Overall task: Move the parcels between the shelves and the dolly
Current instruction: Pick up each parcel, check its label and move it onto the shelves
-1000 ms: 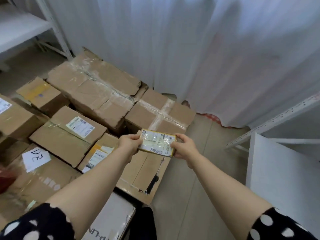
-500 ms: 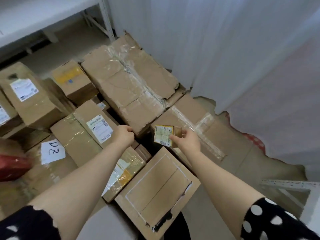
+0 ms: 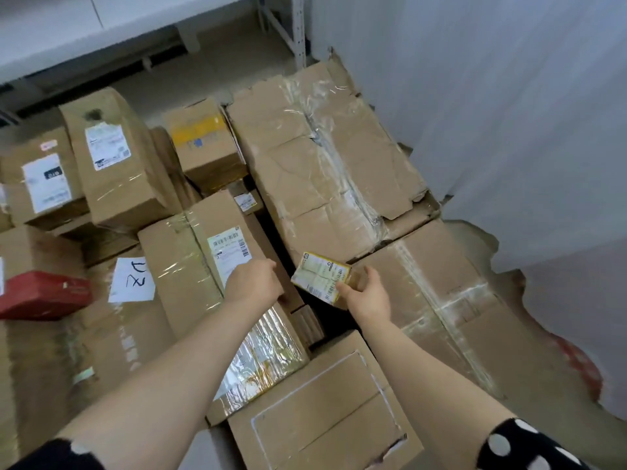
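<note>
My right hand (image 3: 364, 296) pinches a small flat parcel (image 3: 320, 278) with a yellow-edged shipping label by its near end. It hovers over the dark gap between the stacked cardboard boxes. My left hand (image 3: 252, 283) lies on a long taped box with a white label (image 3: 203, 266), its fingers curled over that box's right edge. A large crumpled box (image 3: 322, 174) lies just beyond the small parcel. A taped box (image 3: 441, 300) sits to its right.
A white shelf (image 3: 101, 25) and its metal upright (image 3: 298, 28) run along the top. White curtain (image 3: 492, 113) closes off the right side. A red parcel (image 3: 44, 293) and a handwritten paper note (image 3: 132, 281) lie at left. Another flat box (image 3: 322, 412) sits near me.
My left hand let go of the small parcel and moved onto the labelled box. My right hand alone lowered the parcel toward the gap. The view swung left and down.
</note>
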Tool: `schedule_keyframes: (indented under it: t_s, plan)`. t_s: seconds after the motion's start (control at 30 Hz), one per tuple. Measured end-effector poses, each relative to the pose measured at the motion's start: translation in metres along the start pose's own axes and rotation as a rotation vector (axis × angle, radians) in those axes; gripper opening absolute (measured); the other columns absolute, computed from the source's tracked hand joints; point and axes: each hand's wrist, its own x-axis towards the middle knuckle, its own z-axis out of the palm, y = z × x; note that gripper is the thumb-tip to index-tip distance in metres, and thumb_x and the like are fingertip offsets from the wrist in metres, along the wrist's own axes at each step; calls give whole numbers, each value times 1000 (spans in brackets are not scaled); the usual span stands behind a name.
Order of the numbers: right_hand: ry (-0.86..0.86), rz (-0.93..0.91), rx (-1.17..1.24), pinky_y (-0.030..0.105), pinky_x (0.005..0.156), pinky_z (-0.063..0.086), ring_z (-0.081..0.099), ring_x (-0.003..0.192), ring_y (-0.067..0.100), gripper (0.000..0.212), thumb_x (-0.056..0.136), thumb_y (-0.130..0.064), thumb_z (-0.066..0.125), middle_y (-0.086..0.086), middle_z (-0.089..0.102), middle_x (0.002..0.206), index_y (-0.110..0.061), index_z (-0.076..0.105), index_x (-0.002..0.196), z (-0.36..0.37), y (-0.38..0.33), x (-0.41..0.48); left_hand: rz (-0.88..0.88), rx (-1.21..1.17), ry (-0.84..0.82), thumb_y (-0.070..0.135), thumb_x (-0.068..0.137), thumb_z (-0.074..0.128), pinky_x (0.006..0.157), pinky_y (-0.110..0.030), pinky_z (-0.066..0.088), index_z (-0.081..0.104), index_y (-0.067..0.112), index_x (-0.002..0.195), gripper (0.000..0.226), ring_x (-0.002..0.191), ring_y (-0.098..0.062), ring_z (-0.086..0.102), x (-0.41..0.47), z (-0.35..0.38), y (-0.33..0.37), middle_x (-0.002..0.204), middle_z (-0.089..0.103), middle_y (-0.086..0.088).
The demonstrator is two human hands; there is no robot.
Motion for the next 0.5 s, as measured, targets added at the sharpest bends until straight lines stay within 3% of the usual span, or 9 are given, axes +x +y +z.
schedule_keyframes:
  t_s: [0.2, 0.27, 0.4, 0.5]
  plan:
    - [-35, 53, 178, 37, 96, 46, 59, 107, 20, 43, 83, -23, 69, -5, 61, 104, -19, 51, 122, 46, -11, 23, -60, -10, -33, 9, 85, 59, 95, -36, 42, 48, 10, 131, 47, 120, -31, 46, 35, 3, -32, 132, 47, -12]
    - [-34, 51, 214, 36, 93, 47, 60, 103, 21, 36, 81, -20, 70, -5, 59, 97, -19, 52, 113, 59, -17, 33, -85, -14, -31, 15, 85, 65, 102, -37, 37, 37, 9, 140, 62, 129, -31, 38, 46, 4, -41, 140, 38, -13]
    - [-47, -34, 212, 30, 84, 48, 62, 97, 20, 39, 83, -21, 70, -1, 64, 99, -18, 53, 118, 87, -40, 56, -165, -77, -85, 31, 73, 81, 112, -47, 30, 9, 16, 152, 108, 145, -31, 11, 70, -1, -62, 157, 5, -11]
    - [-21, -127, 188, 27, 84, 44, 60, 98, 17, 40, 84, -21, 70, -4, 59, 99, -17, 52, 120, 107, -62, 73, -191, -78, -91, 37, 65, 86, 112, -52, 28, 7, 17, 152, 119, 146, -35, 4, 88, -9, -77, 158, 1, -15]
